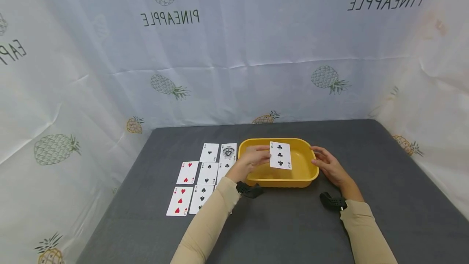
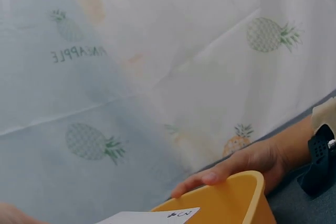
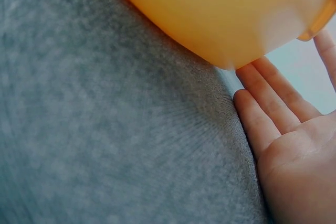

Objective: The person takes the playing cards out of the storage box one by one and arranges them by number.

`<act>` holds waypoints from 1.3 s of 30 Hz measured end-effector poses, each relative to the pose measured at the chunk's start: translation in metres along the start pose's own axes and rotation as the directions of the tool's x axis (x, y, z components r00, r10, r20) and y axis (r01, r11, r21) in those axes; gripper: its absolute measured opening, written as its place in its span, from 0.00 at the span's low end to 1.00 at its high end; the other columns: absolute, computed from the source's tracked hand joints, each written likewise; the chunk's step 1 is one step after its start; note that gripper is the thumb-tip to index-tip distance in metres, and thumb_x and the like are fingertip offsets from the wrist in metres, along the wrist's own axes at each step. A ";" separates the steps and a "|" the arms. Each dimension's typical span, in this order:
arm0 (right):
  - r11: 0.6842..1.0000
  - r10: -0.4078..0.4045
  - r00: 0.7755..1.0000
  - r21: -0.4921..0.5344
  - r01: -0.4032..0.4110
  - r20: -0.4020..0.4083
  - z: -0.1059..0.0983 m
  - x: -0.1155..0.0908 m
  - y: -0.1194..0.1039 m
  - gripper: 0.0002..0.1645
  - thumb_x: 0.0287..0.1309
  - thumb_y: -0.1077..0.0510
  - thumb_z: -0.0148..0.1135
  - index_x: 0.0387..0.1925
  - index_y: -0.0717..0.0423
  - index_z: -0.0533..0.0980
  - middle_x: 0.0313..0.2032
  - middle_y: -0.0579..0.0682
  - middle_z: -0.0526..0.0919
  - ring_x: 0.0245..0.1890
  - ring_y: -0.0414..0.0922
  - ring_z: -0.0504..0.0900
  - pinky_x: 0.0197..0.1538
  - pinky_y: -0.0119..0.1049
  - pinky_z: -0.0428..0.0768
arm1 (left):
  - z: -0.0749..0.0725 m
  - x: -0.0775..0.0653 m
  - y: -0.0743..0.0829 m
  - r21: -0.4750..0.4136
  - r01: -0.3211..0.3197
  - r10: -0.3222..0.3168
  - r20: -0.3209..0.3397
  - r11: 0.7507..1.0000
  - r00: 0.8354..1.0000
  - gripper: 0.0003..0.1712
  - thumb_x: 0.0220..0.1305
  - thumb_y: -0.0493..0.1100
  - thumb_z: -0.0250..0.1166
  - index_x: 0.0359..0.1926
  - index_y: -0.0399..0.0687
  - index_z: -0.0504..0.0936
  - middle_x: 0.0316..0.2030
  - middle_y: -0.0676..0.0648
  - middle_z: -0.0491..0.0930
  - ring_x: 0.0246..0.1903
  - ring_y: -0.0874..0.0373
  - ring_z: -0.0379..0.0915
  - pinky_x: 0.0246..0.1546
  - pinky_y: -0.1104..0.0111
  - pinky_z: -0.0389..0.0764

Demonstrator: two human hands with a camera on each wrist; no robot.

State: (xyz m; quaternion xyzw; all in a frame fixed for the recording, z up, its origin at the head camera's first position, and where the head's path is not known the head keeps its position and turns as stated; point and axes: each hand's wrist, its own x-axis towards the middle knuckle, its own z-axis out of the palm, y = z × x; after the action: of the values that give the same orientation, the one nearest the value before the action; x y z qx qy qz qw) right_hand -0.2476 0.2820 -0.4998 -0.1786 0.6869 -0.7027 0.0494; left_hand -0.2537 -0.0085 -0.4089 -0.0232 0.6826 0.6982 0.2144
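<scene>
In the head view my left hand pinches a three of clubs playing card by its left edge, face up, over a yellow tray. The card's corner shows low in the left wrist view. My right hand touches the tray's right end, its thumb at the rim. Seen from the right wrist, several of its fingers stretch fairly straight along the tray's outer wall.
Left of the tray, face-up cards lie in rows: ace of clubs, ace of spades, two of hearts, two of spades, three of hearts, three of spades. My left forearm partly covers others. A pineapple-print curtain surrounds the dark table.
</scene>
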 end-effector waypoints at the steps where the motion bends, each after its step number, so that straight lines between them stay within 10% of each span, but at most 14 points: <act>1: 1.000 0.000 1.000 0.002 0.000 0.001 0.000 0.000 0.001 0.24 0.68 0.66 0.49 0.61 0.44 0.64 0.52 0.28 0.76 0.49 0.25 0.78 0.50 0.17 0.78 | -0.003 -0.001 0.000 0.005 -0.003 0.003 -0.002 1.000 1.000 0.25 0.64 0.30 0.58 0.63 0.37 0.73 0.60 0.35 0.75 0.51 0.53 0.80 0.56 0.67 0.82; 18: 0.999 -0.010 1.000 0.033 0.009 0.011 -0.001 -0.002 -0.002 0.24 0.68 0.66 0.50 0.62 0.46 0.64 0.53 0.31 0.77 0.50 0.27 0.78 0.51 0.17 0.78 | -0.059 -0.025 0.000 0.094 -0.043 0.050 -0.079 0.995 0.996 0.24 0.66 0.32 0.59 0.63 0.39 0.73 0.62 0.36 0.74 0.57 0.51 0.77 0.59 0.64 0.80; 39: 0.999 -0.023 0.999 0.026 0.022 0.026 0.000 0.000 0.001 0.24 0.69 0.66 0.49 0.63 0.48 0.63 0.53 0.32 0.77 0.50 0.28 0.79 0.51 0.18 0.79 | -0.121 -0.054 -0.016 -0.002 -0.073 0.072 -0.161 0.997 0.984 0.25 0.67 0.30 0.56 0.65 0.32 0.69 0.64 0.31 0.69 0.47 0.62 0.77 0.56 0.68 0.81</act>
State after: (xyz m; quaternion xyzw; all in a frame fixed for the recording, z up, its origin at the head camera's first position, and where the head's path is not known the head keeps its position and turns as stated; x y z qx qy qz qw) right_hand -0.2477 0.2818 -0.5009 -0.1948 0.6752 -0.7095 0.0529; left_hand -0.2309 -0.1396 -0.4147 -0.0555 0.6953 0.7042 0.1327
